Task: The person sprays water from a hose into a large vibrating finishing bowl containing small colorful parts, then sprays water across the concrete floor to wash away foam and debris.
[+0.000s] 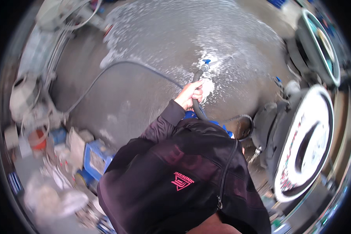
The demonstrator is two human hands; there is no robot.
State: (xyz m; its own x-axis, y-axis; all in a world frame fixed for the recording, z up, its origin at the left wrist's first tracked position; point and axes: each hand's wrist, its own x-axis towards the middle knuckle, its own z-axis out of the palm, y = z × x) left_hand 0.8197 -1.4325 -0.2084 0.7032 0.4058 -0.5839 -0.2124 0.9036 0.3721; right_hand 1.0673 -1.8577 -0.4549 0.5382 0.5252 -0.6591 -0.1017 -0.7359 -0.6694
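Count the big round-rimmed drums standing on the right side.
2: one with a white rim at the right, and one with a greenish rim beyond it, at the upper right. More may be hidden past the picture's dark edge.

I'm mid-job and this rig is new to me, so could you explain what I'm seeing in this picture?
There's no robot here: a person works with bare hands. The one picture comes from a head-worn fisheye camera looking down, so edges bend. The left hand is closed around a grey hose with a blue-handled tap at its end. White, splashing water spreads across the grey floor. A blue crate sits at lower left, and a large round white-faced object stands at right. I can't make out the right hand.
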